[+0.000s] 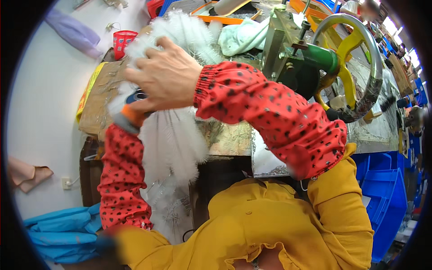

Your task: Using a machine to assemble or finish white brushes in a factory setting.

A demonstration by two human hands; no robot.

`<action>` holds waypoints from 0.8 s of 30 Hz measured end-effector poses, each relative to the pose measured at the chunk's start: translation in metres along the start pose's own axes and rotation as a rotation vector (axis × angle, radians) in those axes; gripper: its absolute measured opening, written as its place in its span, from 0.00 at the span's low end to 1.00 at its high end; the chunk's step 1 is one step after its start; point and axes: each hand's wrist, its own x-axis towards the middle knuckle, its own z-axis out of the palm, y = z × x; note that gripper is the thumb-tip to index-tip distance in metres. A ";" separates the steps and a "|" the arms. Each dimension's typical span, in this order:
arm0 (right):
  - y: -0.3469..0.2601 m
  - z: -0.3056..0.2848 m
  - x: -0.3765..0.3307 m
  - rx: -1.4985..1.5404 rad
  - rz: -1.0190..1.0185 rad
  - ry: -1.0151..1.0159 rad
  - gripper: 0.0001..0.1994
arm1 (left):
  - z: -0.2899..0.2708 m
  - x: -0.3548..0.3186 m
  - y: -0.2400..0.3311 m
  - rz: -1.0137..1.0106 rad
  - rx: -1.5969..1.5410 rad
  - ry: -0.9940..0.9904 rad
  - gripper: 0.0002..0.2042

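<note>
My right hand is bare and reaches across to the left, over a pile of white bristle brushes with thin wire stems. Its fingers are spread and slightly bent, and the thumb lies against my left hand. An orange and grey glove covers the left hand, which sits among the bristles, mostly hidden behind the right. Something dark blue shows between the two hands; I cannot make out what it is. More white brushes lie beyond my hands.
A green hand press with a handwheel stands right of my right arm. Near it lies a pale green cloth. At the left are a cardboard box and a red basket. Blue bins stand at the lower right.
</note>
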 end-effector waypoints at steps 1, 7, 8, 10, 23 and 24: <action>0.000 -0.001 0.003 -0.011 0.013 -0.044 0.15 | 0.004 -0.003 -0.004 -0.028 -0.018 0.032 0.14; 0.013 0.003 -0.007 0.138 -0.039 0.221 0.29 | -0.035 -0.015 -0.008 -0.234 -0.653 0.151 0.14; 0.020 -0.001 -0.020 0.233 0.060 0.166 0.32 | -0.050 -0.021 -0.007 -0.315 -0.898 0.140 0.13; 0.035 -0.004 -0.054 0.404 0.360 0.252 0.31 | -0.076 -0.046 -0.001 -0.365 -1.176 0.308 0.09; 0.054 -0.048 -0.208 1.436 1.443 0.026 0.24 | 0.080 -0.046 0.049 -0.566 -2.445 0.183 0.11; 0.047 -0.054 -0.208 1.482 1.537 0.195 0.23 | 0.085 -0.042 0.046 -0.506 -2.464 0.218 0.11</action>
